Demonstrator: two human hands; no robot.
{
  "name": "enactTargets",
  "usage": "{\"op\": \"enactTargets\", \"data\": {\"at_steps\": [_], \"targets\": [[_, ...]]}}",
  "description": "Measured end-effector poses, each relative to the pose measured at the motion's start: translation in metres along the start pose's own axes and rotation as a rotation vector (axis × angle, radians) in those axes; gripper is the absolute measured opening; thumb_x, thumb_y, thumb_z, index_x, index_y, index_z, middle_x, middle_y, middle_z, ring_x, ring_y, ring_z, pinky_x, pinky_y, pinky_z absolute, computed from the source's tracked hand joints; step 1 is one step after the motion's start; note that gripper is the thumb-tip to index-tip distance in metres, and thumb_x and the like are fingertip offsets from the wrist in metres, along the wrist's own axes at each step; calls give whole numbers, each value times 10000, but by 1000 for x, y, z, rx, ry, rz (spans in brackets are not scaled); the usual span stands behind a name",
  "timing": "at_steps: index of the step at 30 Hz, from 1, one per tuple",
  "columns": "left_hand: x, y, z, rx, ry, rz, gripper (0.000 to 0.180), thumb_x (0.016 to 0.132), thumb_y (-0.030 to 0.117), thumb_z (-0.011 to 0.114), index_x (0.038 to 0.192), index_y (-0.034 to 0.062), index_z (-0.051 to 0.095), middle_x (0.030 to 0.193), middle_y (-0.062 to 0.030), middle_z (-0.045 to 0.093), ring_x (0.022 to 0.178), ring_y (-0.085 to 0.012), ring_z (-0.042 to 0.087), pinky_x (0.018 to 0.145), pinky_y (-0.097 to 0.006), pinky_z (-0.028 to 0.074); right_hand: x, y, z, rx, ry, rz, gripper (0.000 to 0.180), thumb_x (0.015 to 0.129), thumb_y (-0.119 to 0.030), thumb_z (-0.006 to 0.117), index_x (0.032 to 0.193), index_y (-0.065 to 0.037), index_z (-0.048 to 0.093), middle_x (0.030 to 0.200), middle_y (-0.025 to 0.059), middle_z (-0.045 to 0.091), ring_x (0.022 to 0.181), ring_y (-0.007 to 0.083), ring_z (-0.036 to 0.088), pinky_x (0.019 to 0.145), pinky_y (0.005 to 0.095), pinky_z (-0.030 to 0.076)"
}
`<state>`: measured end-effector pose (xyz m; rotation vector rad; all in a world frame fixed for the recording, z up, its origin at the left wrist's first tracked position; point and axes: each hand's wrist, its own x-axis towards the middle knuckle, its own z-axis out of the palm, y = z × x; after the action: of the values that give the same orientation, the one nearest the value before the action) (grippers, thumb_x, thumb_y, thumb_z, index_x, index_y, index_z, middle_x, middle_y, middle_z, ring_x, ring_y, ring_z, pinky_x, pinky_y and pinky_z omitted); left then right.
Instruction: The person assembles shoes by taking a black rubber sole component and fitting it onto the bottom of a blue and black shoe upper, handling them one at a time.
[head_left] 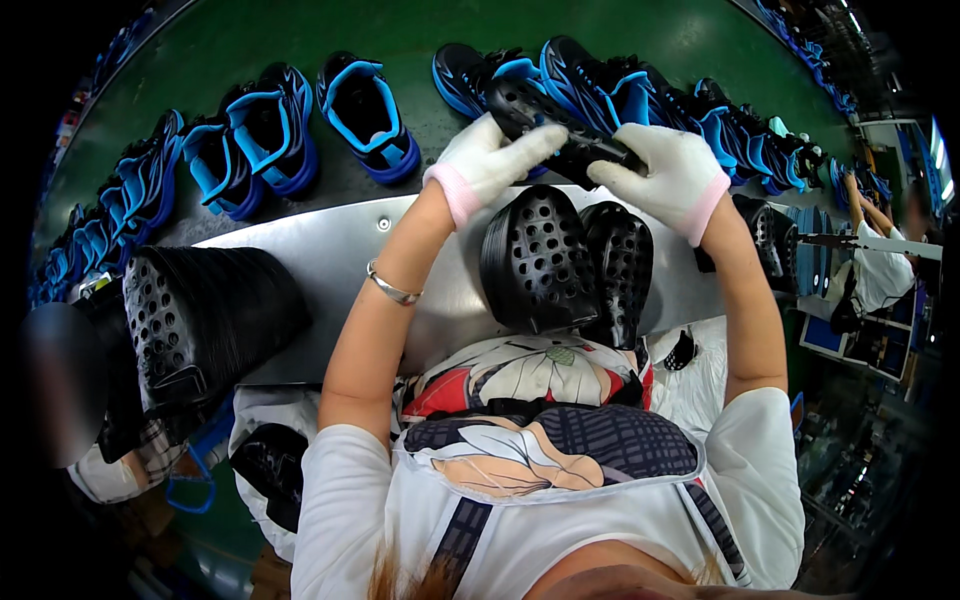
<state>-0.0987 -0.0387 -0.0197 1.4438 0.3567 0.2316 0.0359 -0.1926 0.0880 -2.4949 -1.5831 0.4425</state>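
Between my two white-gloved hands is a black plastic shoe tree (530, 108) with holes in its toe part, held above the far edge of the metal table. My left hand (490, 160) grips it near the toe end, thumb stretched along it. My right hand (665, 175) pinches its narrower end between thumb and fingers. Just below my hands, two stacks of nested black perforated shoe trees (540, 262) lean on the near side of the table. Past the held piece stand black and blue sports shoes (590, 85), partly hidden by it.
Black and blue shoes (268, 135) line the green conveyor surface (400, 25) on both sides. A large shoe tree stack (210, 315) lies at left on the metal table (345, 240). White bags with more black pieces (270, 465) sit below. Another person (880, 265) works at far right.
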Motion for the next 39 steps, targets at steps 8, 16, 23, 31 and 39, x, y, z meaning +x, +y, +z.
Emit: {"op": "enactTargets", "data": {"at_steps": [8, 16, 23, 31, 39], "targets": [[2, -49, -20, 1036, -3, 678, 264, 866, 247, 650, 1061, 71, 679, 1061, -119, 631, 977, -323, 611, 815, -393, 516, 69, 4, -24, -231, -324, -16, 500, 790, -484, 581, 826, -1, 702, 698, 200, 632, 666, 326, 625, 674, 386, 517], [14, -43, -5, 793, 99, 206, 315, 865, 286, 640, 1105, 84, 671, 1133, -118, 628, 1001, -329, 619, 868, -398, 510, 141, -16, 46, -440, -333, -107, 444, 862, -428, 530, 923, -24, 706, 886, 203, 692, 849, 364, 675, 780, 434, 541], [52, -36, -4, 925, -202, -301, 373, 845, 414, 633, 1099, 149, 701, 1075, -144, 688, 989, -345, 635, 874, -413, 506, 149, -15, 84, -596, -372, -166, 222, 856, -211, 588, 970, -69, 714, 970, 154, 713, 898, 325, 694, 772, 420, 559], [63, -32, -6, 1045, -238, -369, 407, 871, 488, 574, 1066, 156, 707, 1047, -148, 689, 943, -350, 645, 838, -418, 521, 165, -25, 81, -551, -390, -60, 228, 836, -172, 619, 1010, -70, 726, 1019, 165, 710, 933, 319, 695, 793, 400, 563], [56, -28, -9, 1123, -311, -363, 376, 890, 414, 581, 1069, 110, 712, 1104, -109, 690, 1008, -296, 661, 870, -400, 537, 163, -34, 63, -429, -468, -34, 386, 902, -391, 519, 1017, -88, 729, 997, 164, 706, 909, 332, 681, 804, 416, 542]]}}
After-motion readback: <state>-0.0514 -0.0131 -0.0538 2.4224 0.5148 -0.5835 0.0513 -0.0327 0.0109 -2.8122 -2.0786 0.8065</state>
